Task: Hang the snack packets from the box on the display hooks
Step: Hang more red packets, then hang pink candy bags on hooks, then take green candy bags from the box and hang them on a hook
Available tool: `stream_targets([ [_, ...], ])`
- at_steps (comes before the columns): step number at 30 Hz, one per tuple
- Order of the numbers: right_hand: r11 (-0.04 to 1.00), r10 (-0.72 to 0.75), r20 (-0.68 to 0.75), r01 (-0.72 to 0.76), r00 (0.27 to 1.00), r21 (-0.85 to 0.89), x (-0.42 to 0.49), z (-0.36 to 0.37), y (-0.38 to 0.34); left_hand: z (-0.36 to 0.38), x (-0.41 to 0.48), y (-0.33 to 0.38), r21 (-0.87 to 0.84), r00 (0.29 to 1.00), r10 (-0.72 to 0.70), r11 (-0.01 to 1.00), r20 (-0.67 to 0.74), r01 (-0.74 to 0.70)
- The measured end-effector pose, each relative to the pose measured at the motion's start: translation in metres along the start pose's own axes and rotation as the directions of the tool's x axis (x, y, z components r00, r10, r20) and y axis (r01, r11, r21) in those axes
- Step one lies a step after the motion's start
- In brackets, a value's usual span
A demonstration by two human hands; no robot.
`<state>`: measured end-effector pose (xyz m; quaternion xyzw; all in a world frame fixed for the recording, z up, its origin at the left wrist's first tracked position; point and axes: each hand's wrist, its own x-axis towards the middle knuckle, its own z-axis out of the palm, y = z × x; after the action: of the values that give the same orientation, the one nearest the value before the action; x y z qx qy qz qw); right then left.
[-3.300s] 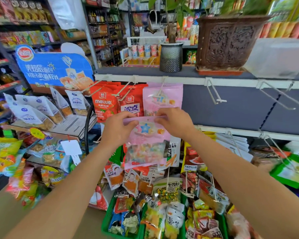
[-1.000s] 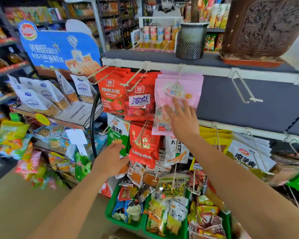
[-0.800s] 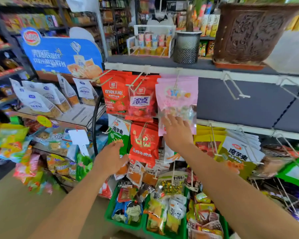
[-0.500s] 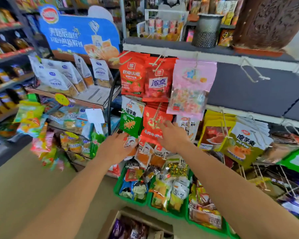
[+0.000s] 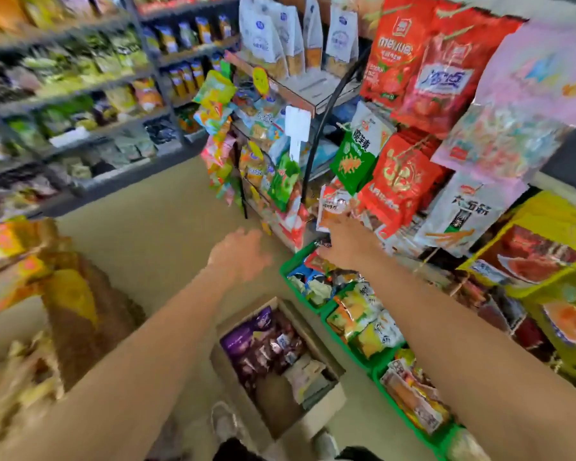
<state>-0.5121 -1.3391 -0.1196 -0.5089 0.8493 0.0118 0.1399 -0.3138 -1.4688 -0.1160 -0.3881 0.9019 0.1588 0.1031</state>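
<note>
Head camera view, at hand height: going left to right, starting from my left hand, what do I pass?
left hand → right hand → white packet with black characters → yellow packets. The cardboard box sits lower and overlaps both hands, so it is left out.

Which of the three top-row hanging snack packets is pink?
The rightmost: the pale pink plastic packet. The red meijue packet and red blue-labelled packet hang left of it.
</note>
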Motion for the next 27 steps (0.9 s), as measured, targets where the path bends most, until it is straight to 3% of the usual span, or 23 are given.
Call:
stream_targets([
  [5, 0.994, -0.108, 0.065, 0.109, 0.992, -0.007, -0.034, 0.033, -0.012, 0.031, -0.061, -0.01, -0.015, 0.991, -0.131, 0.991, 0.008, 0.131],
  [10, 0.991, -0.128, 0.138, 0.13, 0.982, -0.011, -0.065, 0.067, -0.027, 0.069, -0.101, -0.029, -0.069, 0.984, -0.181, 0.981, 0.001, 0.18],
  [21, 0.984, -0.152, 0.307, 0.175, 0.939, -0.046, -0.13, 0.159, -0.051, 0.204, -0.168, -0.048, -0.262, 0.95, -0.235, 0.922, 0.207, 0.285],
  [27, 0.982, -0.15, 0.408, 0.182, 0.9, -0.04, -0.127, 0.24, -0.033, 0.275, -0.177, -0.057, -0.284, 0.918, -0.316, 0.881, 0.241, 0.378],
])
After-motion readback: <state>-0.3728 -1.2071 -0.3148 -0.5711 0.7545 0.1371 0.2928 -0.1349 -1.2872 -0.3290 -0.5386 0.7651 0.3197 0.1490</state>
